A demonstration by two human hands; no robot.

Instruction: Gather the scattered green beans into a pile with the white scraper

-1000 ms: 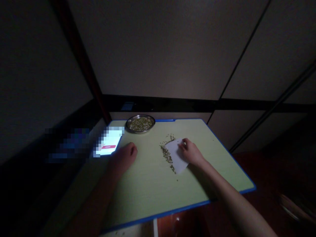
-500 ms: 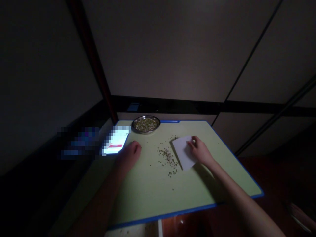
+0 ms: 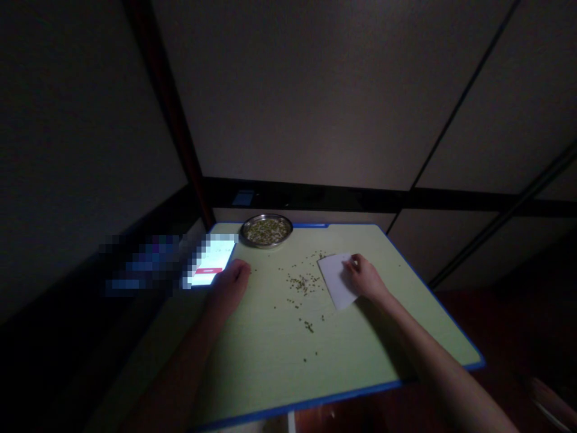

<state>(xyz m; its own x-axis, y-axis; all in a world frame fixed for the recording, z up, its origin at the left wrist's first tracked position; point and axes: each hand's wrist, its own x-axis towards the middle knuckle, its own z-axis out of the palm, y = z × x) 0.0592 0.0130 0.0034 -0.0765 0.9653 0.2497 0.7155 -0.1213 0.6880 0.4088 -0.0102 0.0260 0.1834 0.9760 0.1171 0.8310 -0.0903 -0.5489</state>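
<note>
My right hand [image 3: 366, 278] pinches the upper right part of a white folded paper or card [image 3: 339, 281], which slants over the table with its left edge beside scattered small green beans [image 3: 304, 282]. Looser beans trail below that patch, towards the front. Curled into a fist, my left hand [image 3: 231, 285] rests by the lower right corner of a lit screen [image 3: 213, 261]; its palm side is hidden, so I cannot see what it may hold. A few beans lie by its knuckles. At the far left, a round metal dish [image 3: 267, 231] holds many more beans.
The pale green table [image 3: 265, 367] has a blue edge. Behind it runs a dark ledge with a small bluish rectangle [image 3: 243, 197] on it, below panelled walls. A blurred patch [image 3: 148, 261] lies left of the screen. The room is dim.
My left hand has drawn back slightly left. The paper and right hand have shifted a little right, and the beans lie more spread out, with some nearer the front.
</note>
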